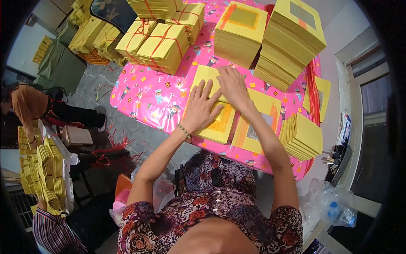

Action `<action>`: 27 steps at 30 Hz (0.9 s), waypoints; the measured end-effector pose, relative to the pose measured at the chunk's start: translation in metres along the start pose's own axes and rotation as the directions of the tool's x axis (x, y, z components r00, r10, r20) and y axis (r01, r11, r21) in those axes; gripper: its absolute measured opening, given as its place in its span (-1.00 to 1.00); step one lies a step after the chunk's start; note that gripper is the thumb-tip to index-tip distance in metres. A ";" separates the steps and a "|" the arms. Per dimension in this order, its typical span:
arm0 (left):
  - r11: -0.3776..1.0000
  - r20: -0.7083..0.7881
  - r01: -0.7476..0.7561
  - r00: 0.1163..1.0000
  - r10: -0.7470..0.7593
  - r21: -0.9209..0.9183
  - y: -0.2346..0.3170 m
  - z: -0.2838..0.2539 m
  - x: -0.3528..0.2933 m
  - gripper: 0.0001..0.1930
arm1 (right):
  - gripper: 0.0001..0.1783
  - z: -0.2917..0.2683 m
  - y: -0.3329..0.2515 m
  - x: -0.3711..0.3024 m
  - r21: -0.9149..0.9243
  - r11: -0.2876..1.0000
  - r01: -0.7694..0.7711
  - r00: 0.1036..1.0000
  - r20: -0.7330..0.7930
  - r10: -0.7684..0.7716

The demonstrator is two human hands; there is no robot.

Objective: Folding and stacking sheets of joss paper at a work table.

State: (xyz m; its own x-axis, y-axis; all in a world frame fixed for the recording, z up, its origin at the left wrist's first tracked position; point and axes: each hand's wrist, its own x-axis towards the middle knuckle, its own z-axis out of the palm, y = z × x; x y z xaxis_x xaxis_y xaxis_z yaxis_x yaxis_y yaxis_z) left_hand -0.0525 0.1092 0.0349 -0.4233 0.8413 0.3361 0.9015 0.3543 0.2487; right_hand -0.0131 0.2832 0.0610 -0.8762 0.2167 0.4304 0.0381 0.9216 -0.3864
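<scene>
As two co-workers, one in a brown top and one in a striped sleeve, lean toward rows of yellow packets at far left, the person works at a table covered by a pink patterned cloth. On its upper left corner sit yellow bundles tied with red string. Next comes the left hand, a beaded bracelet at its wrist, palm down with fingers spread apart and clamped on nothing. Beneath it, near the middle of the table's front side, is the yellow paper being worked, with an orange-bordered patch showing below the palm. The right hand lies just beyond, touching the paper, fingers extended close together, with no pinch visible. Judging by the pose, the step in hand is flattening or folding the paper; the next move calls for the left palm to steady it while the right presses along the edge. Farther right are a squared block of paper behind the hands, a sheet with a silvery patch just beside the worked paper, a tall stack, a fanned pile near the table's right side and hanging red strings.
</scene>
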 end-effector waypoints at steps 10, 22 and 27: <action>1.000 0.013 -0.003 1.000 0.003 -0.008 0.000 -0.006 0.002 -0.44 | -0.31 -0.022 -0.029 -0.085 -0.150 0.988 0.024 0.983 0.181 0.003; 1.000 -0.012 -0.023 1.000 0.023 -0.002 0.000 -0.010 0.004 -0.44 | -0.14 -0.020 -0.033 -0.098 -0.113 0.993 -0.023 0.958 0.280 0.054; 1.000 -0.008 -0.014 1.000 0.014 0.001 -0.001 -0.012 0.002 -0.44 | -0.11 -0.016 -0.039 -0.102 -0.063 0.996 -0.057 0.962 0.262 0.072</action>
State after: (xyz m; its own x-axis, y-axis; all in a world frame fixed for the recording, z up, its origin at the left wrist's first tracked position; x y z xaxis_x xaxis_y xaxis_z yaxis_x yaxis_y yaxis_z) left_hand -0.0549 0.1058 0.0461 -0.4111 0.8430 0.3469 0.9076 0.3428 0.2425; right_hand 0.0819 0.2301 0.0453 -0.9664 0.1903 0.1730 0.1183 0.9262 -0.3581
